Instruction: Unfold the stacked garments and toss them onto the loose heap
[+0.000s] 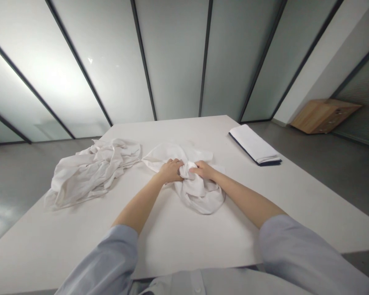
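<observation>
A crumpled white cloth (199, 194) lies on the white table (184, 246) in front of me, bunched up at its middle. My left hand (171, 170) grips the bunch from the left, fingers curled into the folds. From the right, my right hand (203, 170) is closed on the same bunch, thumb and fingers pinching the fabric. Parts of the fingers are hidden in the cloth. Loose fabric spreads out behind and in front of both hands.
A heap of rumpled white cloth (92, 174) lies at the table's left. Folded white cloth (255, 141) on a dark blue folded layer (269, 163) rests at the right. Beyond are frosted glass panels (175, 61) and a wooden cabinet (316, 116) on the floor.
</observation>
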